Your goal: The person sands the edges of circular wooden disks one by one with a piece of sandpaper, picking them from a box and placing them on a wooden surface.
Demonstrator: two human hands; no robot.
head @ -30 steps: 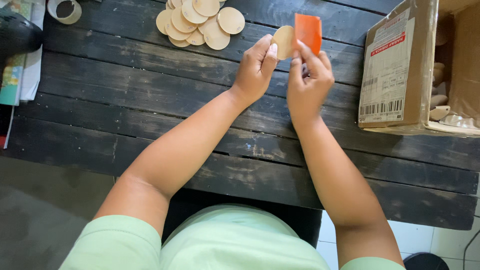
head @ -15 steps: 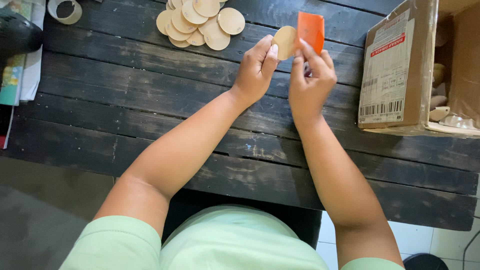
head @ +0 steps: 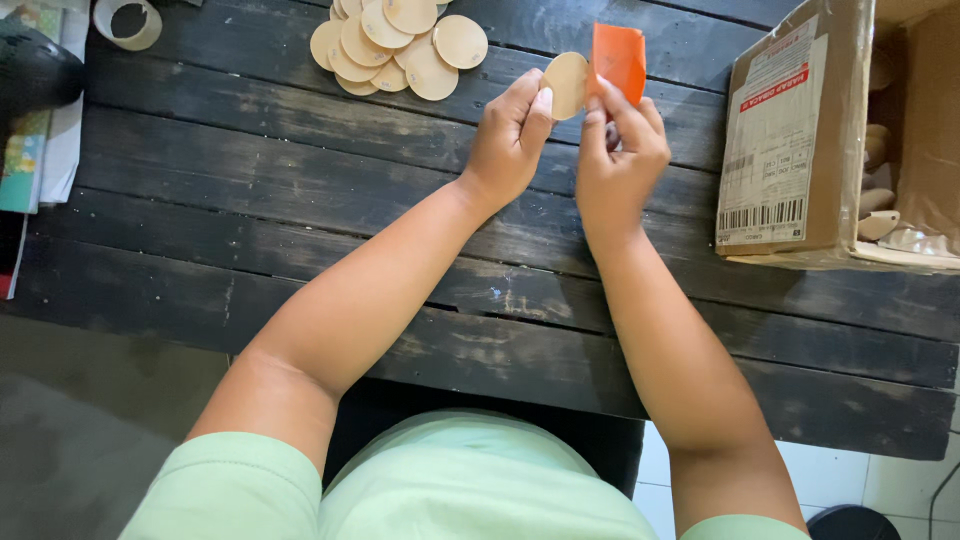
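My left hand (head: 510, 135) pinches a round, pale wooden disc (head: 567, 84) by its edge and holds it upright above the dark plank table (head: 300, 200). My right hand (head: 620, 150) grips a small folded piece of orange sandpaper (head: 620, 58), and the paper rests against the disc's right rim. Both hands are raised side by side over the far middle of the table. A loose pile of several similar wooden discs (head: 400, 45) lies beyond my left hand, at the table's far edge.
An open cardboard box (head: 800, 140) with wooden pieces inside stands at the right. A roll of tape (head: 127, 22) sits at the far left, beside a dark object (head: 35, 70) and some papers (head: 40, 150). Grey floor lies below the near table edge.
The hands hold nearly the same pose; the orange sandpaper shifts slightly along the disc's rim.
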